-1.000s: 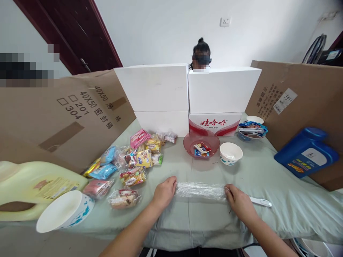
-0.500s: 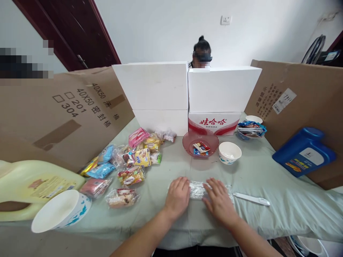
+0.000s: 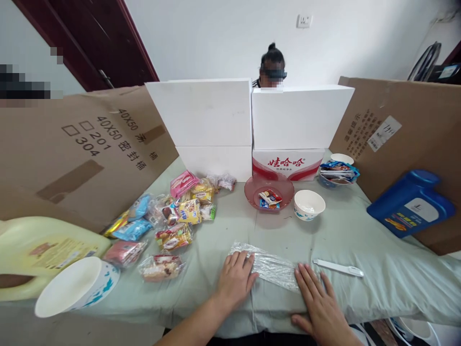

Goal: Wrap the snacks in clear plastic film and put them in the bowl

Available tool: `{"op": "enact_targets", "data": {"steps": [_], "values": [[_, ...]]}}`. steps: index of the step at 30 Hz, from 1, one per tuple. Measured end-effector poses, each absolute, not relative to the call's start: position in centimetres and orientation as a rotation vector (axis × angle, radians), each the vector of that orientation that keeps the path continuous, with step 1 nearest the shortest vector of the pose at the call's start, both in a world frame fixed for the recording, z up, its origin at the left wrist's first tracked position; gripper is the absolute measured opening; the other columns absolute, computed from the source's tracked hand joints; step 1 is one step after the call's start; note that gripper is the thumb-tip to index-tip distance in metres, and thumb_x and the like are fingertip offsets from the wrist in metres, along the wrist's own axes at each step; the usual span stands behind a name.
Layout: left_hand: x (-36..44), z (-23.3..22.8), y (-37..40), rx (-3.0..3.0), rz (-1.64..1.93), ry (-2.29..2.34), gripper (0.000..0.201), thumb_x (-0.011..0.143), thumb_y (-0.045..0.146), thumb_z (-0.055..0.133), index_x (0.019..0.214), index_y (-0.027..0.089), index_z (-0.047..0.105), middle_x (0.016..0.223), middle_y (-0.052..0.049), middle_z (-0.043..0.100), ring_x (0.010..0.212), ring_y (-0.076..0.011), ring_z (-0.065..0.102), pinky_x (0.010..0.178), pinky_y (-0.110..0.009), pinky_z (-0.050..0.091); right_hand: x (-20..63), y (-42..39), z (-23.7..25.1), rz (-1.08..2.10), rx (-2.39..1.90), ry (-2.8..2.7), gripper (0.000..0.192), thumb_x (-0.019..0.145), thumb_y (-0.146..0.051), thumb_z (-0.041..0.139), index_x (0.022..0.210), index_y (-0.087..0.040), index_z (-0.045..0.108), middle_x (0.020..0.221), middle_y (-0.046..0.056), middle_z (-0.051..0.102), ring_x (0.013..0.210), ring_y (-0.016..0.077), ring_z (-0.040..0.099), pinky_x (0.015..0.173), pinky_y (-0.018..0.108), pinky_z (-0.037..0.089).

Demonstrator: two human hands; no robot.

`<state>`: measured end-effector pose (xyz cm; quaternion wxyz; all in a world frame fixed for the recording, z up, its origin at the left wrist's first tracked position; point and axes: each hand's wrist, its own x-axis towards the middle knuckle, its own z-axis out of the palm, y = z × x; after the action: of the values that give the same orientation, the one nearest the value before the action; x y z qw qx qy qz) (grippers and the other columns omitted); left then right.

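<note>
In the head view, both hands lay flat with fingers spread on a roll of clear plastic wrap (image 3: 271, 265) near the front edge of the tabletop (image 3: 360, 230), which was covered in a pale green cloth. The left hand (image 3: 236, 278) pressed palm-down on the roll's left end, gripping nothing. The right hand (image 3: 319, 302) rested open just at the roll's right end, its fingertips touching the wrap. The roll lay slightly slanted, its left end farther from the person. Just to the right of it lay a white cutter (image 3: 338, 268).

Farther back stood a red bowl (image 3: 269, 191) holding a few wrapped sweets, with a white bowl (image 3: 309, 205) just beside it. A heap of snack packets (image 3: 173, 216) spread to the left. A yellow jug (image 3: 43, 250) lay on its side at the far left beside another white bowl (image 3: 72, 288), and a blue jug (image 3: 412, 204) lay at the right.
</note>
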<state>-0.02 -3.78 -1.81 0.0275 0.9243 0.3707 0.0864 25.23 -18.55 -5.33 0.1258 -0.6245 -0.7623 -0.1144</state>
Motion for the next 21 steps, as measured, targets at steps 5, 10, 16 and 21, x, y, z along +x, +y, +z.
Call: {"op": "enact_targets", "data": {"steps": [5, 10, 16, 21], "values": [[3.2, -1.4, -4.7, 2.807, 0.326, 1.075, 0.045, 0.091, 0.046, 0.054, 0.126, 0.017, 0.057, 0.117, -0.013, 0.061, 0.106, -0.0315, 0.053, 0.095, -0.051, 0.041, 26.9, -21.8, -4.9, -0.345, -1.699, -2.171, 0.034, 0.081, -0.023, 0.056, 0.114, -0.027, 0.061, 0.110, 0.005, 0.067, 0.096, 0.0222, 0.062, 0.085, 0.036, 0.043], [5.5, -2.0, -4.3, 2.860, 0.317, 0.759, 0.047, 0.094, 0.043, 0.048, 0.138, 0.026, 0.045, 0.141, -0.010, 0.048, 0.131, -0.0305, 0.040, 0.109, -0.057, 0.025, 27.2, -22.7, -2.0, -0.275, -1.472, -2.219, 0.018, 0.083, -0.021, 0.053, 0.094, -0.030, 0.063, 0.103, 0.003, 0.070, 0.103, 0.0263, 0.063, 0.087, 0.041, 0.047], [5.0, -1.9, -5.7, 2.694, 0.526, 0.459, 0.030, 0.090, 0.018, 0.046, 0.116, 0.024, 0.060, 0.115, -0.007, 0.064, 0.113, -0.0246, 0.053, 0.102, -0.047, 0.035, 25.1, -20.4, 4.3, 0.482, -1.293, -2.209, 0.019, 0.090, -0.017, 0.046, 0.099, -0.028, 0.060, 0.084, 0.000, 0.070, 0.079, 0.0154, 0.066, 0.075, 0.027, 0.053], [3.4, -2.2, -7.3, 2.396, 0.539, 0.387, 0.055, 0.075, 0.006, 0.044, 0.128, 0.020, 0.047, 0.095, -0.006, 0.067, 0.094, -0.0219, 0.058, 0.087, -0.038, 0.046, 24.3, -15.0, 4.6, 0.879, -1.536, -1.911, 0.024, 0.094, -0.023, 0.038, 0.096, -0.024, 0.062, 0.086, 0.001, 0.068, 0.078, 0.0142, 0.064, 0.070, 0.024, 0.049]]}}
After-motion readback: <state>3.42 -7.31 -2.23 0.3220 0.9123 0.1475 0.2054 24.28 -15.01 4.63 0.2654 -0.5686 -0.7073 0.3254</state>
